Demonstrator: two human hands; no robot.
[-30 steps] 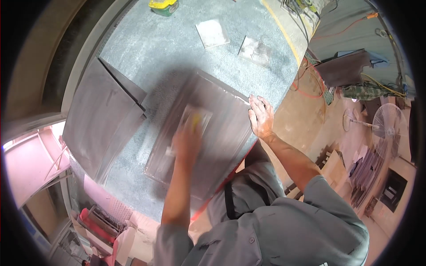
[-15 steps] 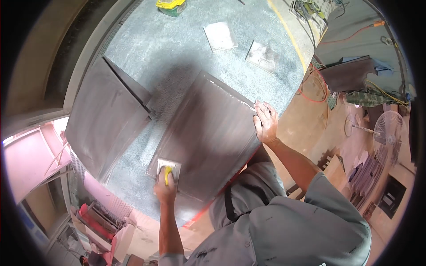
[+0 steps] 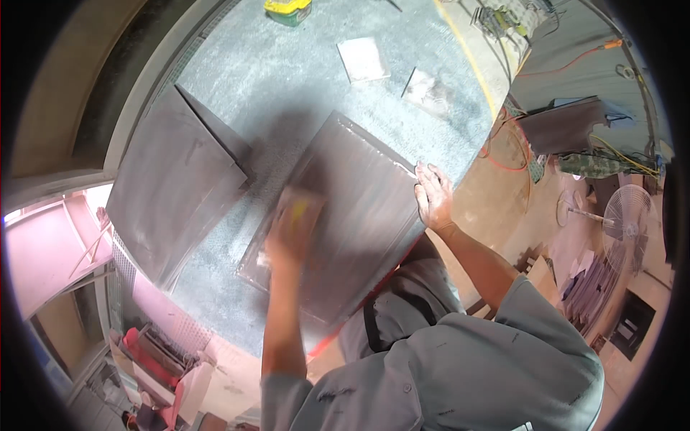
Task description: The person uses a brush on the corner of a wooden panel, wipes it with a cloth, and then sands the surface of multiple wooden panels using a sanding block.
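A dark brown flat panel (image 3: pixel 359 215) lies on the blue-grey table (image 3: pixel 259 57) in front of me, with whitish dust along its edges. My left hand (image 3: pixel 286 243) is closed on a rectangular sanding block (image 3: pixel 307 203) with a yellow part, over the panel's left side. Motion blurs both hand and block. At the panel's far right corner, my right hand (image 3: pixel 434 195) lies on the edge with its fingers stretched out. Left of this panel are more dark panels (image 3: pixel 169 187), partly overlapping.
Two dusty square pads (image 3: pixel 363 59) (image 3: pixel 429 92) lie farther back on the table. A yellow and green container (image 3: pixel 289 11) stands at the far edge. To the right are a pedestal fan (image 3: pixel 629 228), an orange cable (image 3: pixel 496 154) and stacked boards (image 3: pixel 593 287) below table level.
My left hand has moved the sanding block away from me, from the near left corner up along the panel's left side. My right hand stays at the corner.
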